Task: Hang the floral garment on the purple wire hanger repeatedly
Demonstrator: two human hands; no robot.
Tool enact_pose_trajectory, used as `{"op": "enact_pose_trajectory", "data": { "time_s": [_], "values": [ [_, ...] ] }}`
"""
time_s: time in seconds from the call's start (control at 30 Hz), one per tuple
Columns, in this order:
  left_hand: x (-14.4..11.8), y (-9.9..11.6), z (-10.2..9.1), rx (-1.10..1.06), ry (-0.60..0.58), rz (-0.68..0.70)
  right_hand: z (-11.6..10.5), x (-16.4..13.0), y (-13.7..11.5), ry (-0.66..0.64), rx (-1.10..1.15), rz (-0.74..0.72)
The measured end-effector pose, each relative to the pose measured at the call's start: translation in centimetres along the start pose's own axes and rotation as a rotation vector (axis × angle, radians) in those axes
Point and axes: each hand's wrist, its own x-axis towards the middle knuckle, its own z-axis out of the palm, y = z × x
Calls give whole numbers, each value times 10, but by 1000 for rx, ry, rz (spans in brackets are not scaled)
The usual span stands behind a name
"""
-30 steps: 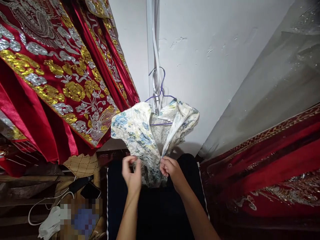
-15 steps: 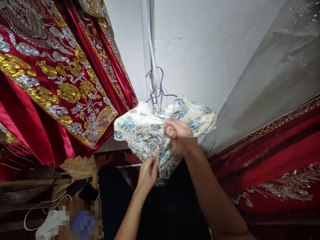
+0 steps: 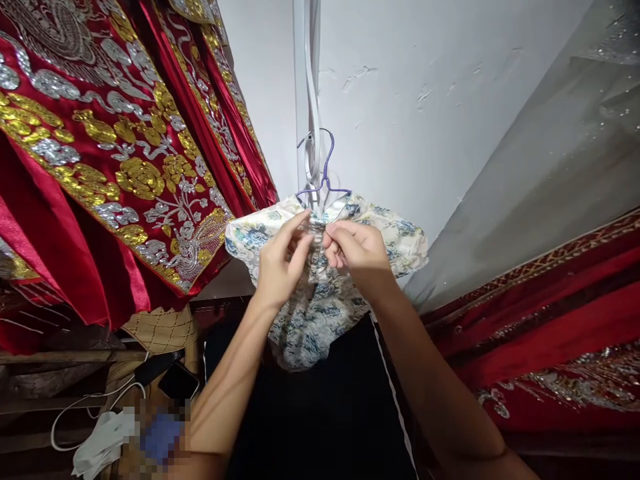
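Observation:
A white blouse [image 3: 320,317] with a blue floral print hangs in front of me on a purple hanger [image 3: 329,160], its short sleeves spread to both sides. My left hand [image 3: 280,263] is at the left of the neckline, thumb and forefinger apart, with nothing visible between them. Across from it, my right hand [image 3: 359,252] has thumb and forefinger pinched at the neckline edge of the blouse, the other fingers curled in. Both hands partly cover the front below the collar.
Red embroidered garments [image 3: 140,180] hang at the left. On the right are a sheer grey fabric [image 3: 500,193] and red sequinned cloth [image 3: 575,360]. A white strap [image 3: 311,87] runs down the wall to the hanger. A phone [image 3: 179,382] and white cable lie at lower left.
My left hand has let go of the lower front of the blouse and risen to the neckline. My right hand has moved slightly up to the collar. The lower front now hangs loose.

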Motion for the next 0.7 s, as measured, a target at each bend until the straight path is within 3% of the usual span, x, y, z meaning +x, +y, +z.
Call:
{"op": "enact_pose_trajectory", "data": {
  "time_s": [0.1, 0.2, 0.27, 0.37, 0.4, 0.47, 0.57, 0.7],
  "values": [
    [30, 16, -4, 134, -14, 193, -1, 6, 10, 21, -27, -20],
    [39, 20, -12, 143, 121, 192, -4, 3, 44, 60, -115, 49],
    [39, 11, -27, 77, 317, 112, -5, -8, 73, 63, -181, 152],
    [29, -23, -62, -211, 615, -94, -4, -38, 107, 80, -206, 239],
    [22, -37, -73, -364, 669, -181, -2, -49, 114, 79, -177, 242],
    [1, -65, -87, -589, 663, -337, 3, -71, 121, 55, -100, 241],
    [-45, -90, -78, -807, 599, -588, 11, -96, 122, 36, -41, 255],
    [-103, -92, -29, -915, 733, -827, 14, -119, 120, 92, -12, 357]
  ]
}}
